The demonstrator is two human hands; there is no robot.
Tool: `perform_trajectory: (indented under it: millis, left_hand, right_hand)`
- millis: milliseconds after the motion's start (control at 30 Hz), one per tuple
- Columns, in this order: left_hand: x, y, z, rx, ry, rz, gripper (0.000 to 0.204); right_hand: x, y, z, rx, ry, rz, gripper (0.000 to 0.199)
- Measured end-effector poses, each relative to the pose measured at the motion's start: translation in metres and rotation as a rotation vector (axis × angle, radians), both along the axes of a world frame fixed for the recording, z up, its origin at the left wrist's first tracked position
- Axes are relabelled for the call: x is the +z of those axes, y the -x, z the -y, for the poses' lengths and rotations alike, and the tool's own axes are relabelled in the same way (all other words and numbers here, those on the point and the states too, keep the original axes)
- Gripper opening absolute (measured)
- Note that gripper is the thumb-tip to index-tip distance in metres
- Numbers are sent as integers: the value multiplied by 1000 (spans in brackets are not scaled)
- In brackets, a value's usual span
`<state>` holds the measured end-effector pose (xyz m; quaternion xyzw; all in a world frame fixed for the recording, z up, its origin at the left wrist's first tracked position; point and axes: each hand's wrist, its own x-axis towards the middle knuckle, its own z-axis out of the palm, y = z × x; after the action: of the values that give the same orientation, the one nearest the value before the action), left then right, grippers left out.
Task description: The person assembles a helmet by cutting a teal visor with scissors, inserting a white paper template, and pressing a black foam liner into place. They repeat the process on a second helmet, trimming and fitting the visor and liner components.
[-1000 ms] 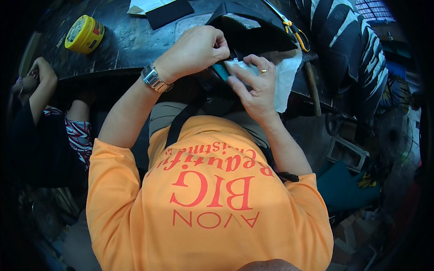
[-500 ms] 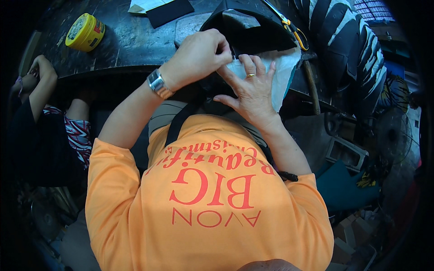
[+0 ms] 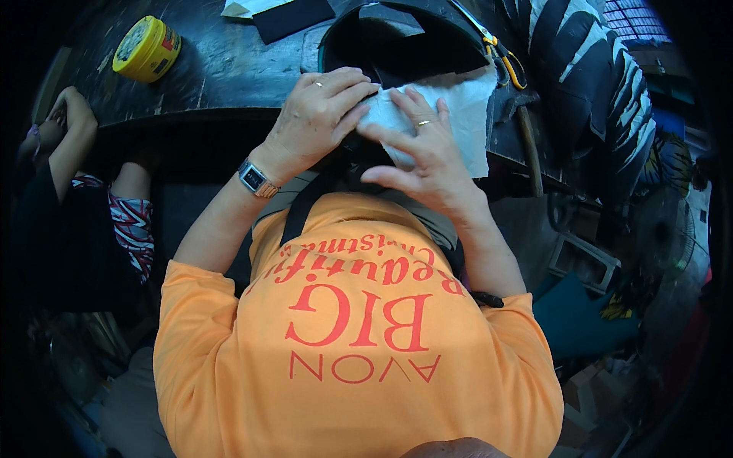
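Observation:
A dark, curled sheet piece point(image 3: 450, 47) with a whitish backing point(image 3: 467, 99) lies at the table's front edge before me. My left hand point(image 3: 314, 116) is at the left end of the backing, its fingers bent and pressed together on the edge; the grip at the fingertips is partly hidden. With fingers spread, my right hand point(image 3: 429, 156) rests over the whitish backing, its thumb stretched out to the left. What lies under the right palm cannot be seen.
Scissors point(image 3: 500, 52) with yellow handles and a hammer point(image 3: 528, 149) lie to the right, near stacked black-and-white pieces point(image 3: 569, 61). A yellow tub point(image 3: 146, 49) and a flat black piece point(image 3: 294, 19) are on the dark table point(image 3: 221, 76). Another person's arm point(image 3: 72, 133) is at left.
My left hand has turned and moved left and slightly down, off the middle of the backing. My right hand's fingers have shifted slightly left, and the curled piece has turned and flattened near me.

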<state>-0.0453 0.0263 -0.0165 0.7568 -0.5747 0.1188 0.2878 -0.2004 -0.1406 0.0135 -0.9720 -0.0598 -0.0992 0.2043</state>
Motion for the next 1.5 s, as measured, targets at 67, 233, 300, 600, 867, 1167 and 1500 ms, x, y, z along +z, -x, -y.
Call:
perform_trajectory:
  millis: [67, 233, 300, 600, 867, 1167, 1500]
  left_hand:
    - [-6, 0, -9, 6, -76, 91, 47]
    - [-19, -1, -23, 15, -180, 175, 58]
    - [-21, -1, -24, 28, -174, 223, 59]
    - [9, -30, -21, -174, 235, -109, 35]
    - [67, -116, 80, 6, 149, -554, 84]
    - [25, -116, 96, -431, 103, -915, 64]
    - [12, -81, 99, -155, 357, -531, 48]
  right_hand:
    - [3, 0, 6, -83, -266, -50, 64]
    - [1, -9, 1, -127, -73, 30, 58]
    - [-1, -12, -2, -135, 117, 57, 58]
    - [-10, -18, -3, -162, 237, 72, 65]
    - [29, 26, 28, -211, -365, 276, 25]
    - [-13, 83, 129, -891, 430, -221, 61]
    - [40, 56, 85, -510, -893, 515, 43]
